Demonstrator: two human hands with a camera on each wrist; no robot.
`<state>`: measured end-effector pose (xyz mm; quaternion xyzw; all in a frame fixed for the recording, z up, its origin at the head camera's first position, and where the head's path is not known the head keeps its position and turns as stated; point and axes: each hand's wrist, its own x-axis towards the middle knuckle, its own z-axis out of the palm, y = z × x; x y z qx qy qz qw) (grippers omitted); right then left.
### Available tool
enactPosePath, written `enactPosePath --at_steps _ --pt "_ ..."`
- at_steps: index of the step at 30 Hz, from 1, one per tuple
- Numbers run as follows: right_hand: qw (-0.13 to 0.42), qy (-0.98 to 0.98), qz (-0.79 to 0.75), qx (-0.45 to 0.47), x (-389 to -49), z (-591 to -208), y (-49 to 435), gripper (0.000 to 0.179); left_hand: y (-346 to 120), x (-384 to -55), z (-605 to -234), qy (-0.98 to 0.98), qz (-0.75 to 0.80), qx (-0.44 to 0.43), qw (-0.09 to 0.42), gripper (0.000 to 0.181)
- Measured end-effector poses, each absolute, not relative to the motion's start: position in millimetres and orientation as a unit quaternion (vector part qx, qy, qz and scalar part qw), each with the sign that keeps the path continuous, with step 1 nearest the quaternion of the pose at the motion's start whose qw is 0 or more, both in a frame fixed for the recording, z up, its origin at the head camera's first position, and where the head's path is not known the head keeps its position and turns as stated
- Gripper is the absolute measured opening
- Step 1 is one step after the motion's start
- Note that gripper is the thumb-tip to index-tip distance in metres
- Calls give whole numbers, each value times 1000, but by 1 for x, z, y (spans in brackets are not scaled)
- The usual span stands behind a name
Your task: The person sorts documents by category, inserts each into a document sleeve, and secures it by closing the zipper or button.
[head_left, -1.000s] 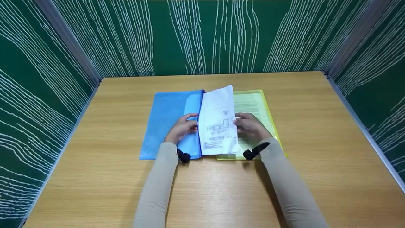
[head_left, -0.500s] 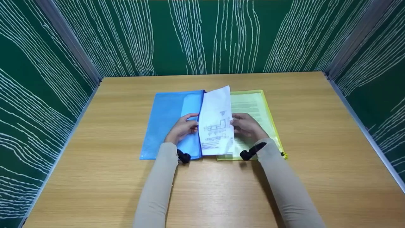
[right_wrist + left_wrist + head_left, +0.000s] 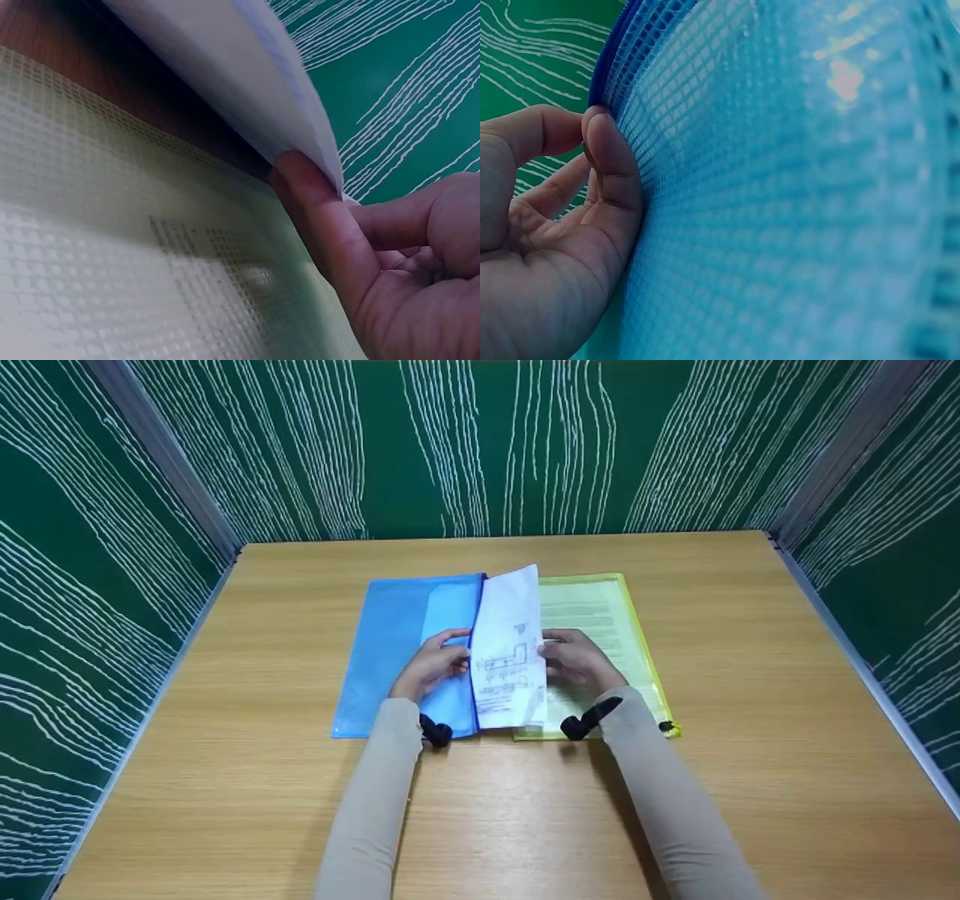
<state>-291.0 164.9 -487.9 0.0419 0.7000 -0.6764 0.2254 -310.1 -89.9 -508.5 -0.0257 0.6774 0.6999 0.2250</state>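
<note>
Over table (image 3: 487, 817) | left hand (image 3: 433, 661) pinches blue folder (image 3: 397, 622) | right hand (image 3: 582, 657) pinches paper (image 3: 508, 619)

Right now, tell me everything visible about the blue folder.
The blue folder is a translucent, plastic-looking pouch with a grid-like mesh texture. A dark blue strip borders its right edge, where the left hand pinches it. It lies on the wooden table, left of the yellow folder. A printed white sheet sticks out past that edge; a lighter patch inside is apparently the sheet's tucked part. Whether the strip is a zipper can't be told for certain.
</note>
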Motion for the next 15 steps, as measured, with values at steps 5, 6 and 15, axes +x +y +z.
enactPosePath --at_steps 5,6,15 --pt "225 692 -684 46 -292 -489 160 47 -90 -309 -509 672 705 -20 226 50" --pt "225 690 -686 44 -292 -489 159 48 -90 -309 -509 672 705 -18 226 50" --pt "221 692 -686 43 -291 -490 151 47 -90 -308 -508 673 704 -12 225 50"
